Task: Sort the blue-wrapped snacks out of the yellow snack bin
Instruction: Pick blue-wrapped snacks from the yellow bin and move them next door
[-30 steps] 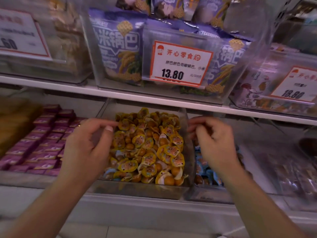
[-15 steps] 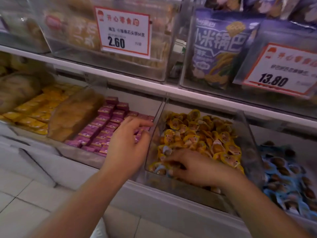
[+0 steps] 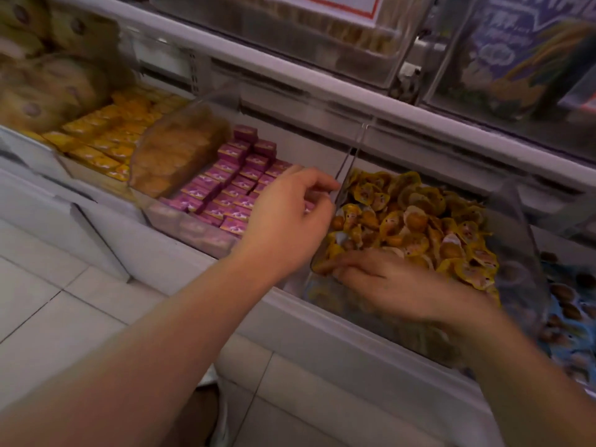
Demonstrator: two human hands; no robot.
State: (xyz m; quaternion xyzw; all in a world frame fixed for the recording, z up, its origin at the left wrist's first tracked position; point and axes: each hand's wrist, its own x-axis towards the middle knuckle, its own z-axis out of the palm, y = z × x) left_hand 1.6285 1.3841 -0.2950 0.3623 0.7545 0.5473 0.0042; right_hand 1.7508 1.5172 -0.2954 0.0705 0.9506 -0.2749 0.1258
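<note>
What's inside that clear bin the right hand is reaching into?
The clear bin holds a heap of yellow snacks. The right hand digs in at the front corner and covers whatever lies beneath it, so no blue-wrapped snack shows there.

Dim, warm light, seemingly from overhead; motion blur softens everything, with wide-angle bending towards the edges.

Shop aisle. White shelving (image 3: 322,82) in two tiers, clear plastic bins. Pale tiled floor (image 3: 48,304) below. Pink boxes (image 3: 232,188) and orange packets (image 3: 109,137) to the left.
</note>
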